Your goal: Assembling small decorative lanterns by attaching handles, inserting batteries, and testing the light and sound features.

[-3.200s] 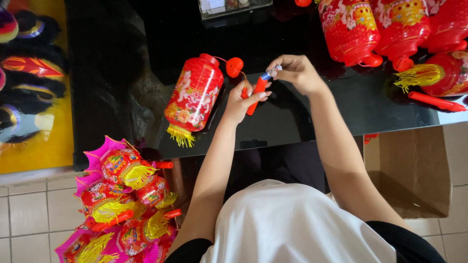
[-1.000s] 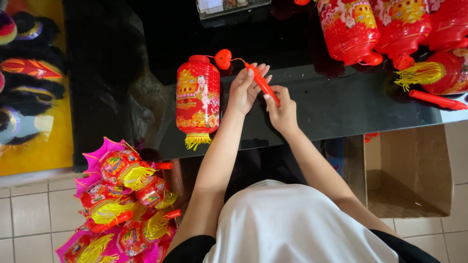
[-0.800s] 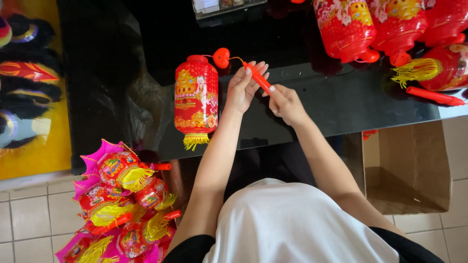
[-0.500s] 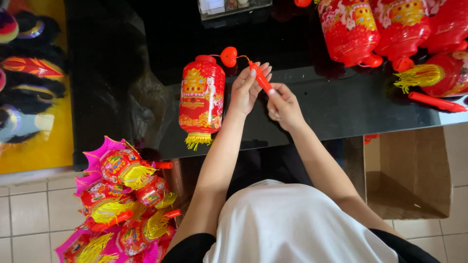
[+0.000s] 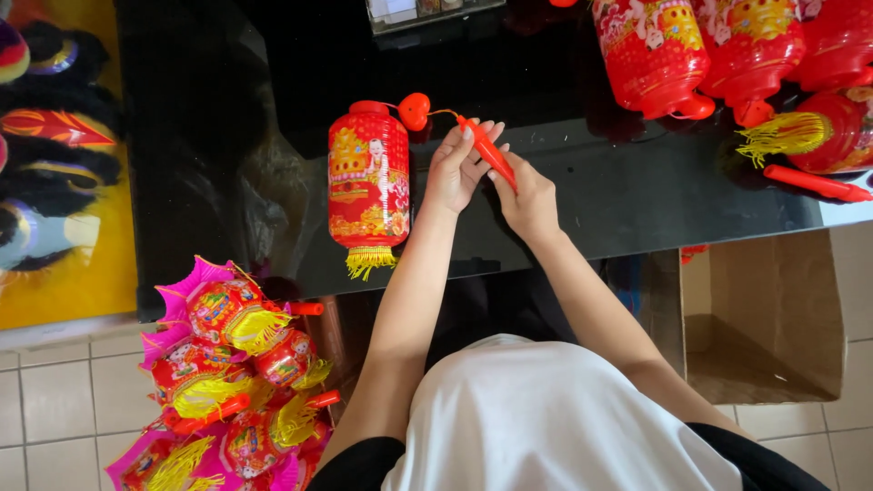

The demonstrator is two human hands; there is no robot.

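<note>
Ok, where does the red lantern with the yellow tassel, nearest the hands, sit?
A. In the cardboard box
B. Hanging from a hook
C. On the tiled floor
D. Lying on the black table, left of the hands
D: the red lantern lies on the black table, just beside the left hand, which with the right hand holds the red stick.

Open brown cardboard box [image 5: 773, 318], floor right

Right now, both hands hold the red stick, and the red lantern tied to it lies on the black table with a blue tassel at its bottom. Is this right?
Not quite: the head view shows the tassel is yellow, not blue. The rest stands: left hand and right hand hold the red stick, and the red lantern lies on the black table.
</note>
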